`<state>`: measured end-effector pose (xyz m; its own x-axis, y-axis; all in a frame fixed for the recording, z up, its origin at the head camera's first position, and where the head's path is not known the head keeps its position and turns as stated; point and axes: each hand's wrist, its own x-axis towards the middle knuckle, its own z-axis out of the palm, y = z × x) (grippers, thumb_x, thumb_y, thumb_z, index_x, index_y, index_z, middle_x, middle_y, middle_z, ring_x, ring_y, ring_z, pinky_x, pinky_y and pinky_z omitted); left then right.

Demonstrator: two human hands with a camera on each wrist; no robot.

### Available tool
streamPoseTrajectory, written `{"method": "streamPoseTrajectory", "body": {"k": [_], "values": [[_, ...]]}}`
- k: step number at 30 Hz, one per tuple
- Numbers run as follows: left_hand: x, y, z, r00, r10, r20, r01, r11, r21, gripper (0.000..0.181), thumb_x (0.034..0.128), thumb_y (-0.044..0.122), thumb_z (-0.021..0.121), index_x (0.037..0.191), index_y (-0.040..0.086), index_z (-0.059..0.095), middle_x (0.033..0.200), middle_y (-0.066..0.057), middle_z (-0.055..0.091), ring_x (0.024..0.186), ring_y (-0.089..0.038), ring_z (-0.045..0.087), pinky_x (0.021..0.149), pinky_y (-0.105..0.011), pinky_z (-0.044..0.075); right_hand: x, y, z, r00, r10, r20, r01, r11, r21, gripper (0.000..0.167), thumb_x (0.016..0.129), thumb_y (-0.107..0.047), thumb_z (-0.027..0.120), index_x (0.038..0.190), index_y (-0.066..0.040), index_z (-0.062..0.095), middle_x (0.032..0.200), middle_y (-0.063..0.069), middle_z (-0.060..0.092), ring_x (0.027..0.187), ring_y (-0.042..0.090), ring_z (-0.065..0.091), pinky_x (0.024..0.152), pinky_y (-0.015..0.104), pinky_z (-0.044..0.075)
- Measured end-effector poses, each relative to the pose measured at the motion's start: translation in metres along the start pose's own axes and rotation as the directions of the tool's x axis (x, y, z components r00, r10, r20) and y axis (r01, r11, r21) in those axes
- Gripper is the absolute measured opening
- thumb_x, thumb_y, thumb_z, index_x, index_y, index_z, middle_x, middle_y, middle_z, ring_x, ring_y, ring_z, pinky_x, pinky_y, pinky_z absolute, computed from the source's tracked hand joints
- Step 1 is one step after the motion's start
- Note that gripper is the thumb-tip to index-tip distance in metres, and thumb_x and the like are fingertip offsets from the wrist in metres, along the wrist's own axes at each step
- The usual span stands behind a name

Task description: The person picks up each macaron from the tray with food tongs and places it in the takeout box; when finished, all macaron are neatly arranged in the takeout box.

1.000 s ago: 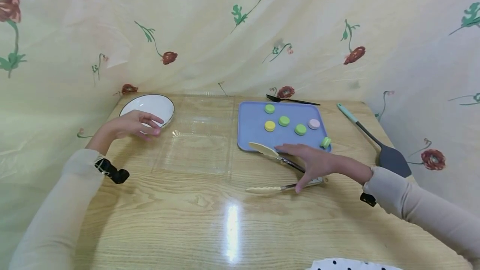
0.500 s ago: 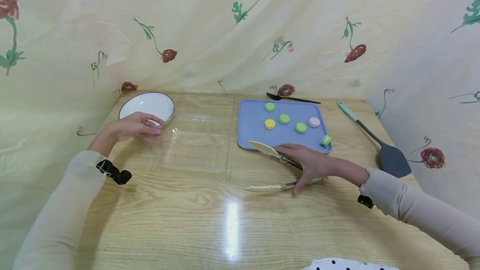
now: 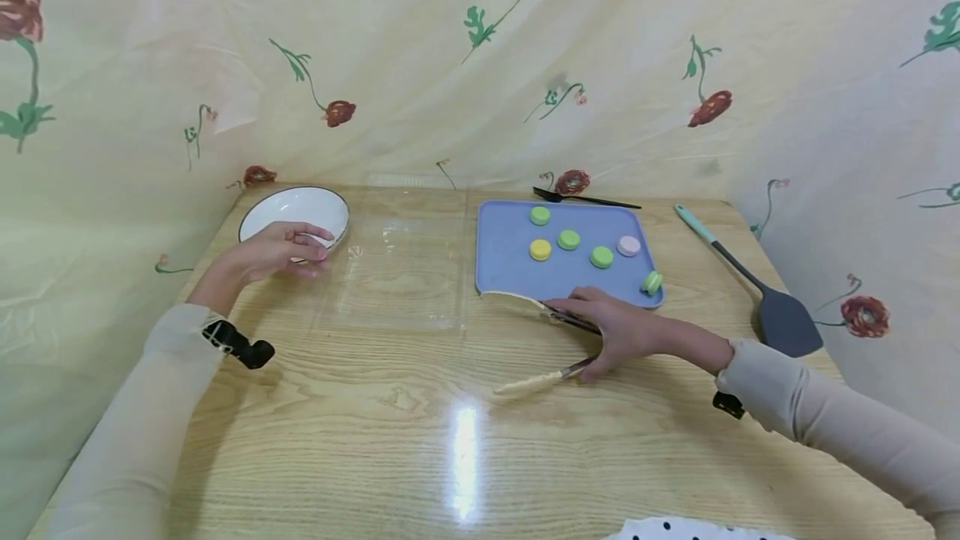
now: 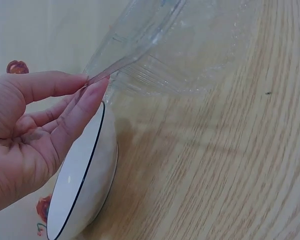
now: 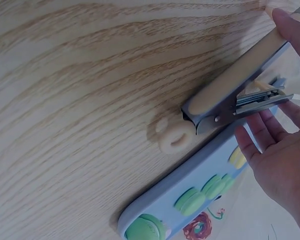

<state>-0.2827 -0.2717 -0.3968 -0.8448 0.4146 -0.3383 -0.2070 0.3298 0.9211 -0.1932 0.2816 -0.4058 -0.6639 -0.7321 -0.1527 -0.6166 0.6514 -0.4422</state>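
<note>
My left hand (image 3: pixel 277 250) pinches the edge of a clear plastic container (image 4: pixel 190 60) between thumb and fingers. In the head view the container's see-through lid and base (image 3: pixel 401 282) lie left of centre and are hard to make out. My right hand (image 3: pixel 622 330) grips a pair of tongs (image 3: pixel 528 384), thumb on one arm and fingers on the other. The tongs are spread, with cream tips pointing left. In the right wrist view the tongs' hinge end and cream ring (image 5: pixel 176 137) show close to the table. One tip reaches the front edge of a blue tray (image 3: pixel 502 261).
Green macarons (image 3: pixel 568 239), a yellow macaron (image 3: pixel 540 249) and a pink macaron (image 3: pixel 628 246) lie apart on the tray. A white bowl (image 3: pixel 292 205) stands behind my left hand. Behind the tray lies a black fork (image 3: pixel 592 201); a grey spatula (image 3: pixel 787 323) is at right.
My right hand has closed further on the tongs and turned them a little. My left hand has shifted slightly right, and the container's near edge has moved slightly away from me.
</note>
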Motion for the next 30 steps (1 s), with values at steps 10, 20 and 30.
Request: {"method": "streamPoseTrajectory", "body": {"k": [10,20,30], "values": [[0.003,-0.001,0.0,1.0,-0.009,-0.027,0.009,1.0,-0.024,0.056,0.1003,0.004,0.062,0.147,-0.011,0.035,0.103,0.001,0.07,0.097,-0.015,0.073,0.088,-0.031,0.064,0.002,-0.006,0.002,0.999,0.037,0.03,-0.038,0.998,0.049,0.11,0.067,-0.048,0.094,0.156,-0.014,0.039,0.12,0.004,0.052,0.102,0.016,0.048,0.08,0.026,0.046],[0.003,-0.001,0.003,0.999,-0.038,-0.017,0.038,0.999,-0.026,0.061,0.1018,0.007,0.061,0.152,-0.011,0.03,0.103,0.004,0.07,0.098,-0.011,0.07,0.091,-0.029,0.063,0.005,-0.007,0.0,0.997,0.052,0.053,-0.054,0.998,0.038,0.104,0.071,-0.052,0.091,0.155,-0.014,0.04,0.12,0.003,0.053,0.099,0.015,0.052,0.08,0.025,0.048],[0.003,-0.003,0.003,0.998,-0.055,-0.015,0.055,0.999,-0.001,0.063,0.1014,0.01,0.063,0.152,-0.01,0.031,0.104,0.004,0.07,0.101,-0.01,0.069,0.094,-0.031,0.062,0.008,-0.007,-0.01,0.996,0.043,0.079,-0.043,0.999,-0.006,0.103,0.071,-0.052,0.09,0.153,-0.009,0.044,0.11,0.004,0.055,0.084,0.015,0.048,0.063,0.021,0.04]]}}
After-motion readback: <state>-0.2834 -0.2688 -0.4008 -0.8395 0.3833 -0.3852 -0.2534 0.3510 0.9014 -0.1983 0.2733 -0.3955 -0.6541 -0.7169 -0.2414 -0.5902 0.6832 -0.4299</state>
